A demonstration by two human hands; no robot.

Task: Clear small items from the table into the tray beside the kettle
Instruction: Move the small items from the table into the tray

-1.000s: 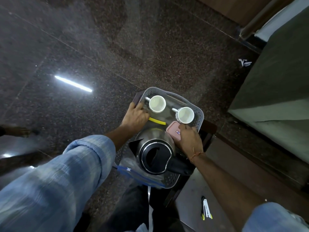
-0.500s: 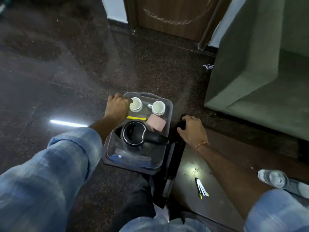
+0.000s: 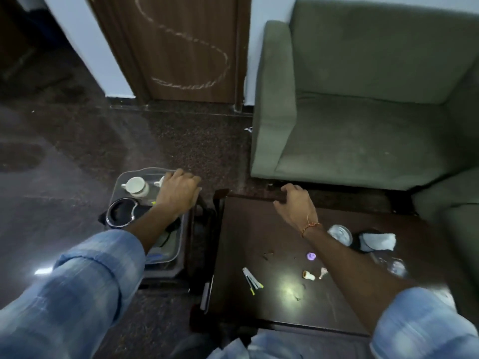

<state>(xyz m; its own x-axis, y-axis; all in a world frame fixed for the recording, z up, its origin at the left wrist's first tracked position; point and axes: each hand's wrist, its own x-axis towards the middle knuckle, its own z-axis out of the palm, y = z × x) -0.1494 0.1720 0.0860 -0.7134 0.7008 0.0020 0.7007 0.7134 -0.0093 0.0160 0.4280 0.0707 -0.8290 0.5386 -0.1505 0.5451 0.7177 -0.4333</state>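
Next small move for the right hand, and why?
Probably draw the right hand back from the table's far edge to the nearest loose bit, the purple piece, and pinch it. It holds nothing, small items still lie on the table, and the left hand is already at the tray.

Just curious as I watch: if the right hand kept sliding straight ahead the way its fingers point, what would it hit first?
The right hand lies at the far edge of the dark table, fingers pointing away. Beyond that edge comes a narrow strip of floor, then probably the front of the green sofa, though depth is hard to judge here.
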